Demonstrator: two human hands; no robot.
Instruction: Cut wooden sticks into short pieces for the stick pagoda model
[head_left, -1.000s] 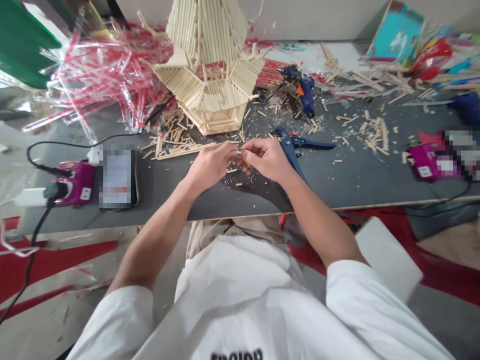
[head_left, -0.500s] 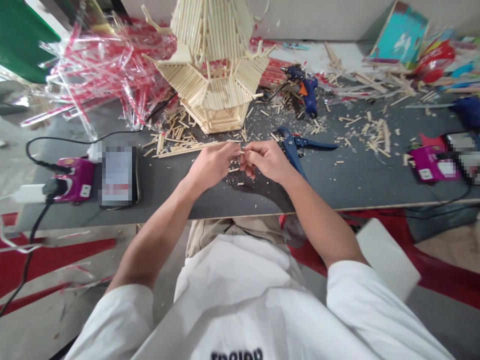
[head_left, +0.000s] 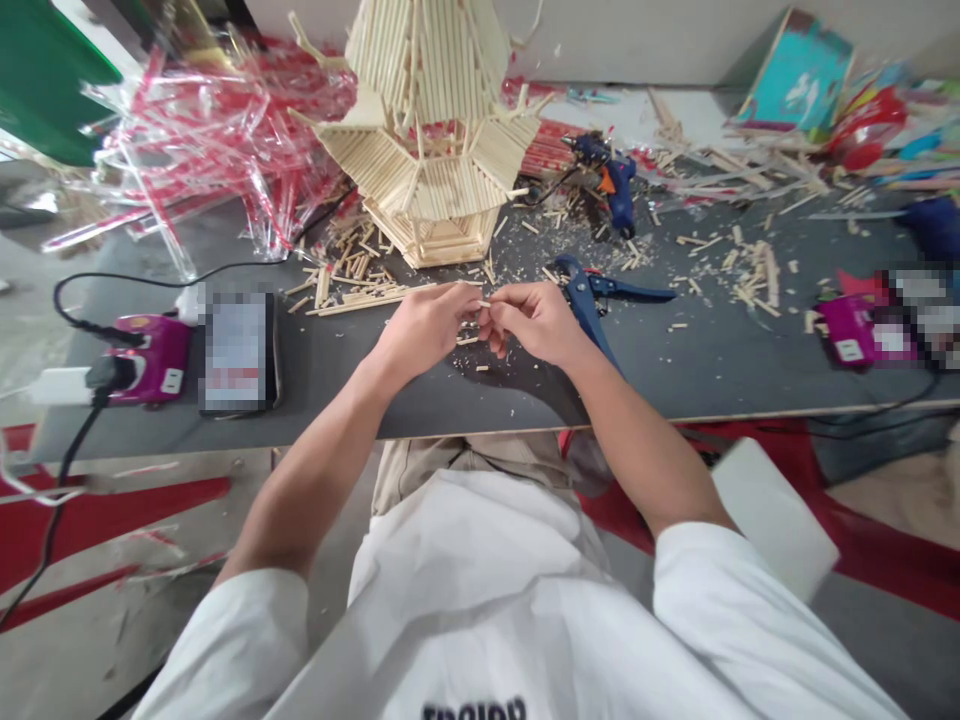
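On the head feed I had both hands pinched narrow at a short pale stick piece [head_left: 484, 304], left hand [head_left: 424, 325] and right hand [head_left: 536, 318] nearly meeting over the dark table [head_left: 720, 375]. The piece was apart from the stick model [head_left: 442, 180], which stood upright just beyond. Done, as far as I could see: base [head_left: 450, 246], a ring of slatted panels [head_left: 367, 155], a tall slatted section [head_left: 457, 70] above. Top ran out of frame; couldn't judge that end. Not done: held piece was unattached; long sticks [head_left: 360, 301] and short offcuts [head_left: 358, 255] lay loose near the base. Blue cutter [head_left: 592, 300] sat beside the right wrist, glue gun [head_left: 620, 198] farther back, neither in hand. I'd have called it mid-build.
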